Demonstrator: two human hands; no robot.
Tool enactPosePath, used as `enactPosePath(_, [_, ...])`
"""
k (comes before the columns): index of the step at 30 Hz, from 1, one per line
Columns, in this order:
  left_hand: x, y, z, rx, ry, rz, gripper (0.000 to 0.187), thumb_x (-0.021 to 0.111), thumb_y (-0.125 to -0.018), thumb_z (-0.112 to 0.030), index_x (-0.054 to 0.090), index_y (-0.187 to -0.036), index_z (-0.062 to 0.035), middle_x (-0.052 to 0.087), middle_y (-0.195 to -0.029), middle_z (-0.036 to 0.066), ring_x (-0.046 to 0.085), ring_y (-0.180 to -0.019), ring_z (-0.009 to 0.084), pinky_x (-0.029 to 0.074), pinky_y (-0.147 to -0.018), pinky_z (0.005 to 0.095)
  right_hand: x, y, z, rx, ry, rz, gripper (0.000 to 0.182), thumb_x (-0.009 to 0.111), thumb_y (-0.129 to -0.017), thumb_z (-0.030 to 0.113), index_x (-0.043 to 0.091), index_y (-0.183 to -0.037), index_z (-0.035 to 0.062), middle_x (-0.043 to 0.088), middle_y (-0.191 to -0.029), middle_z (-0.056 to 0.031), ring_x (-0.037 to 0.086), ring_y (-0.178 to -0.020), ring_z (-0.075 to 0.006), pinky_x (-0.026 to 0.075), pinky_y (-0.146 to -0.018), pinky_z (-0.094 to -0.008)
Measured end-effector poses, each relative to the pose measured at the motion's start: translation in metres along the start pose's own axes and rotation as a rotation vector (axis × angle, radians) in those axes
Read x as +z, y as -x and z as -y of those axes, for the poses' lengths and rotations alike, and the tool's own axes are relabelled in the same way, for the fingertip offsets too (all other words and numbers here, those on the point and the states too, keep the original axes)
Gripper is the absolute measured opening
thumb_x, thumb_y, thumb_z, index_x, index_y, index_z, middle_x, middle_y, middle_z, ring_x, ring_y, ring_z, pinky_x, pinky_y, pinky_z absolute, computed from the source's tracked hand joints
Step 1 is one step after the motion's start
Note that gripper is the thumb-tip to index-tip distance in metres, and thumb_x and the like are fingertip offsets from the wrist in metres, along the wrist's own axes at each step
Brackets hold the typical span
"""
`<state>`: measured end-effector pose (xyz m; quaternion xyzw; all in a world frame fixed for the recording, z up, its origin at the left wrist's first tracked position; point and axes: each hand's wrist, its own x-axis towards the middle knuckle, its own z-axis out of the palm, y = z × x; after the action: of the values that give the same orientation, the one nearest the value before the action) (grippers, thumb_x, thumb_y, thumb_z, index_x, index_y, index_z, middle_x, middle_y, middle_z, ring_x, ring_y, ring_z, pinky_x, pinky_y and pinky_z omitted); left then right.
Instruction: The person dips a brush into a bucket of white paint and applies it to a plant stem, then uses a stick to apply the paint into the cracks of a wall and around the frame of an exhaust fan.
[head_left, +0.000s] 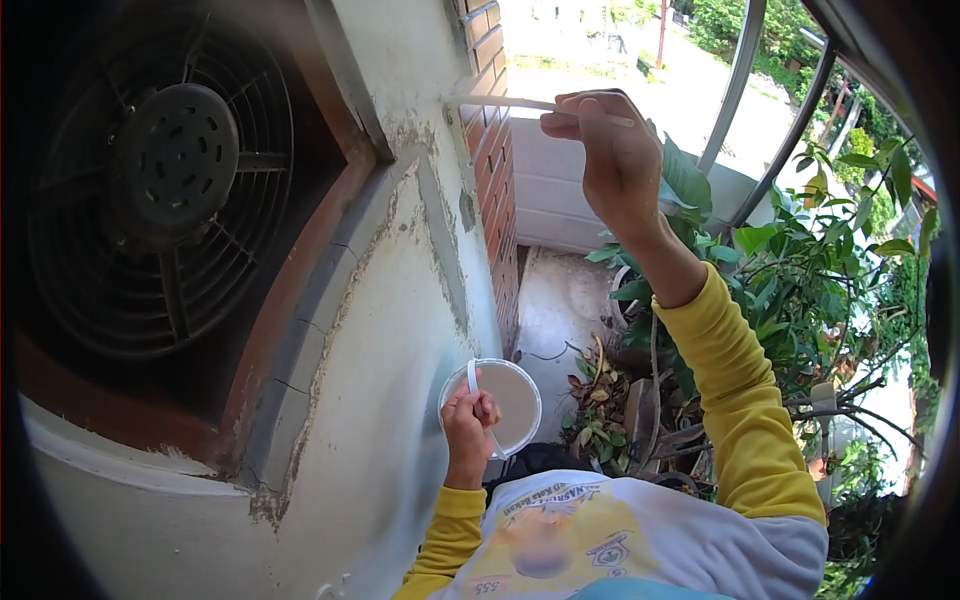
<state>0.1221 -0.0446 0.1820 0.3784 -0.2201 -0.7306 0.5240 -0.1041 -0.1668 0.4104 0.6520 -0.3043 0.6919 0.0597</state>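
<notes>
My left hand (468, 425) is closed around the white handle of a small bucket (441, 395) and holds it close to the wall. Greyish-beige paint (517, 405) is in the bucket. Higher up, my right hand (615, 150) grips a slim paintbrush (500, 101), seen edge-on and slightly blurred. Its far end is at the pale wall (405, 80), beside the brick edge; whether it touches cannot be made out. Grey patches and rough, flaking strips mark the wall below the brush.
A large exhaust fan (180, 160) sits in a brown frame at left. Red bricks (495, 160) line the wall's corner. Leafy plants (770, 270), pots and dry leaves (600, 390) crowd the right side of a narrow concrete floor (565, 290). Metal railing bars (735, 85) rise behind.
</notes>
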Motion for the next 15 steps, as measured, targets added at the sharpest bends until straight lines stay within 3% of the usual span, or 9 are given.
enactPosePath(6, [-0.002,0.002,0.001,0.003,0.005,-0.012,0.038,0.039,-0.086,-0.004,0.054,-0.119,0.0043,0.044,-0.058,0.002,0.030,-0.042,0.0088,0.029,-0.042,0.0248,-0.008,-0.007,-0.019,0.097,-0.063,-0.156,0.020,0.046,-0.096,0.009,0.058,-0.089,-0.0065,0.067,-0.077,-0.0139,0.069,-0.073,-0.0195,0.056,-0.068,-0.0275])
enactPosePath(15, [-0.003,0.002,0.004,0.002,-0.003,-0.012,0.038,0.039,-0.087,-0.005,0.054,-0.120,0.0049,0.044,-0.058,0.003,0.031,-0.042,0.0093,0.029,-0.042,0.0251,-0.004,-0.031,-0.067,0.165,0.067,-0.112,0.025,0.046,-0.096,0.014,0.060,-0.091,-0.0059,0.068,-0.075,-0.0137,0.070,-0.072,-0.0193,0.055,-0.066,-0.0280])
